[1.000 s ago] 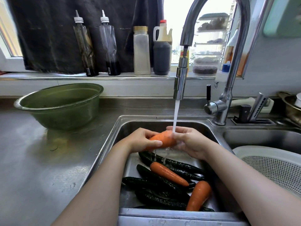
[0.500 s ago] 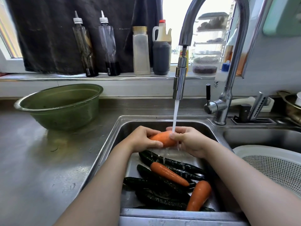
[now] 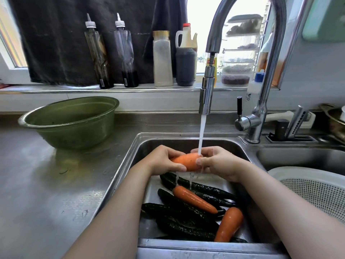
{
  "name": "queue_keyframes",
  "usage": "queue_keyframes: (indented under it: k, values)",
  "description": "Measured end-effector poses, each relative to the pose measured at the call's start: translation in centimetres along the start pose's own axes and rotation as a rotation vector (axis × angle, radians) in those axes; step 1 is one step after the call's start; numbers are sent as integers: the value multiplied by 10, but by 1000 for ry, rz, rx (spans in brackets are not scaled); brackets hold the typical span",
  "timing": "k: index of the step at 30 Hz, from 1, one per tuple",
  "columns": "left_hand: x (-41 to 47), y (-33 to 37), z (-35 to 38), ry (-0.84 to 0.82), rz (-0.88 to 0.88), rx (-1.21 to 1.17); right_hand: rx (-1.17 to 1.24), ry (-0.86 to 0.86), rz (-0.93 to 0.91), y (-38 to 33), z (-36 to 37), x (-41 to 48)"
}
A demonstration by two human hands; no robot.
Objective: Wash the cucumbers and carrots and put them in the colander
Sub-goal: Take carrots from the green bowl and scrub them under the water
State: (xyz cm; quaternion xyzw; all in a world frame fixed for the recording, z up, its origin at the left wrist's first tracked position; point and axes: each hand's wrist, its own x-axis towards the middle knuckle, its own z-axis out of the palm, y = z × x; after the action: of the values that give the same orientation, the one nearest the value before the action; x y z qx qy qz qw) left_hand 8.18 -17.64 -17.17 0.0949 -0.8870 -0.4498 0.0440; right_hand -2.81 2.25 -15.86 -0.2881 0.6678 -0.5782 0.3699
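Both hands hold one orange carrot under the running tap water, above the left sink. My left hand grips its left end and my right hand wraps its right end. Below, on the sink floor, lie two more carrots, one across the middle and one at the front right, among several dark green cucumbers. The white perforated colander sits at the right, in the second basin; nothing shows in its visible part.
The chrome faucet pours a thin stream onto the held carrot. A green basin stands on the steel counter at the left. Bottles and jars line the window ledge. A knife rack sits behind the right basin.
The carrot has turned slightly between my hands under the water and my fingers have shifted on it. The vegetables in the sink have stayed put.
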Motion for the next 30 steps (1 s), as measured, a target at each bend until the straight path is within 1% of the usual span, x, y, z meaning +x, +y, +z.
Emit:
queue_keyframes:
  k: [2,5,8,10,13,15,17,18,19,21,22,23,24,25,28,30]
  values:
    - [1,1,2,-10,5,13,-47,31,-20,3,2,-1]
    - [2,8,7,-20,33,10,-212,234,-84,4,11,0]
    - [3,11,7,6,57,10,-145,346,-119,4,17,6]
    - [3,8,5,40,49,9,-34,335,-66,4,15,11]
    - [3,4,3,44,41,-10,211,238,13,6,4,16]
    - [4,3,3,43,30,-47,353,152,2,7,-2,13]
    - [4,4,3,48,20,-87,437,86,-14,6,-5,11]
    - [4,6,4,55,20,-84,410,90,-13,7,-4,10]
    - [4,8,5,59,32,-58,310,135,-10,9,-1,10]
    - [4,12,9,54,49,-3,22,305,-6,13,7,13]
    - [3,14,10,48,56,7,-77,381,-16,14,11,15]
    - [4,13,10,39,63,0,-112,422,-22,15,11,18]
    - [4,12,10,33,67,-23,-110,427,-27,15,10,20]
    - [4,10,9,37,63,-44,-76,392,-27,14,9,20]
    - [4,4,5,54,27,-63,122,160,17,7,-2,14]
    - [3,2,4,41,11,-64,207,72,30,5,-5,8]
